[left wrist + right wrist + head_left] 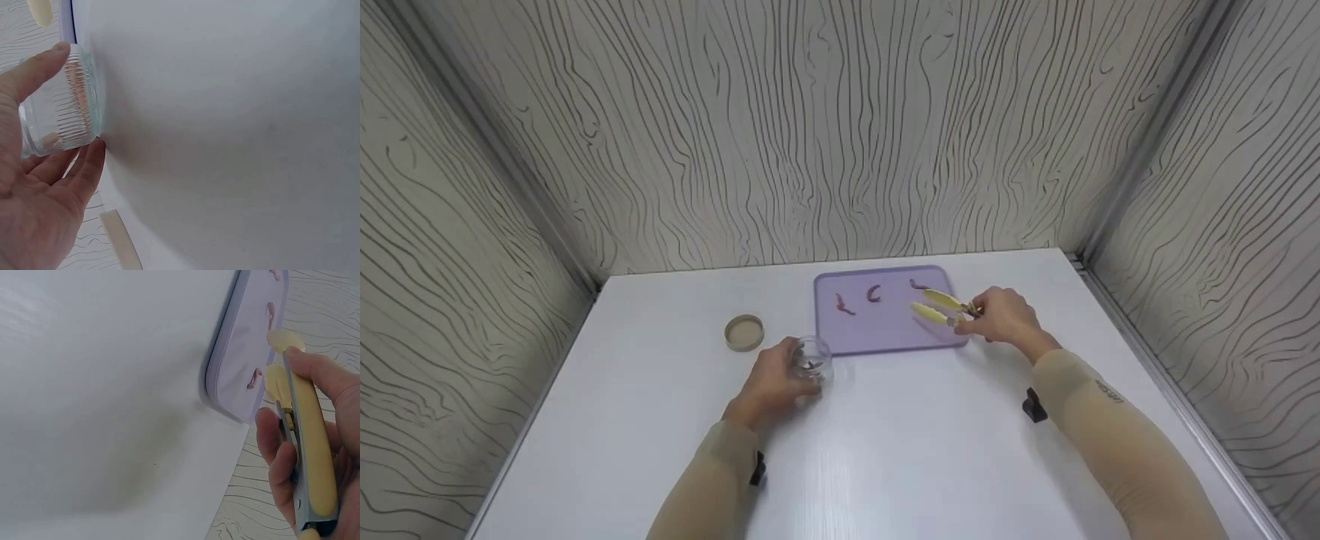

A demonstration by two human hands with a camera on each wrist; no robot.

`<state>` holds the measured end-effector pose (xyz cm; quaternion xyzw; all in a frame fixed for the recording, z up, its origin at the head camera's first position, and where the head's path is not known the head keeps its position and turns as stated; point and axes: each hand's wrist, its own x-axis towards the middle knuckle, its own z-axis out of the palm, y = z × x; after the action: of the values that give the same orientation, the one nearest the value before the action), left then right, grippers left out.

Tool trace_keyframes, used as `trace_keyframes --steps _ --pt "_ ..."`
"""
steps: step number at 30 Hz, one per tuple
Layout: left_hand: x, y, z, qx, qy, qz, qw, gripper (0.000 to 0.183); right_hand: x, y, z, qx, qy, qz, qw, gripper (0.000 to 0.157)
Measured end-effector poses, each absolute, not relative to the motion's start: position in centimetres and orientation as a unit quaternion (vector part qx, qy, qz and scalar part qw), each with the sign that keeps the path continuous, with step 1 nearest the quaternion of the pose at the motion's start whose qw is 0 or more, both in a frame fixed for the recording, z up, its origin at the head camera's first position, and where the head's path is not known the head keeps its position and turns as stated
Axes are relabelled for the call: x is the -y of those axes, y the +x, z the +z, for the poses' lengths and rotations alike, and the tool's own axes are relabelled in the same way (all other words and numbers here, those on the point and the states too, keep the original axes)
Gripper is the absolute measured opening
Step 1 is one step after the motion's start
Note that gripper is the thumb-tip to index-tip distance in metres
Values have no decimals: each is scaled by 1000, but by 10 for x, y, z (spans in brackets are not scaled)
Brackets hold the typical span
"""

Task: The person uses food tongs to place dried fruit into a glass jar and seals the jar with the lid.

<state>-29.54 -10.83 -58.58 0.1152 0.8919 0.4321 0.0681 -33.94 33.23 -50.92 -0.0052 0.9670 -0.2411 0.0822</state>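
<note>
Right-hand grip (997, 315) clamped on yellow-tipped tongs (941, 307), tips apart over purple tray (885, 341), nearest pink worm (919, 285) just beyond, long axis crosswise; left-hand grip (772, 382) wrapped around glass jar (812, 358) on white bench (922, 450).

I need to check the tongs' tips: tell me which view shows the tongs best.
The head view: the yellow tongs show whole, held by the right hand, tips apart over the purple tray. The right wrist view shows mostly the handle close up, tips partly hidden. The left wrist view catches only one yellow tip at its edge.
</note>
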Motion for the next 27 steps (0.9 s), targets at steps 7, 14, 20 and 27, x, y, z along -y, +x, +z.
trace_keyframes --steps 7,14,20,27 --pt "109 -296 -587 -894 121 427 61 82 -338 -346 -513 -966 27 -239 94 71" --pt "109 -296 -588 -891 120 433 63 82 -343 -353 -516 -965 52 -236 103 73" --pt "109 -297 -590 -890 121 436 62 83 -345 -359 -514 -964 60 -235 106 73" --pt "109 -296 -588 -892 123 430 59 84 -345 -366 -516 -965 56 -234 104 72"
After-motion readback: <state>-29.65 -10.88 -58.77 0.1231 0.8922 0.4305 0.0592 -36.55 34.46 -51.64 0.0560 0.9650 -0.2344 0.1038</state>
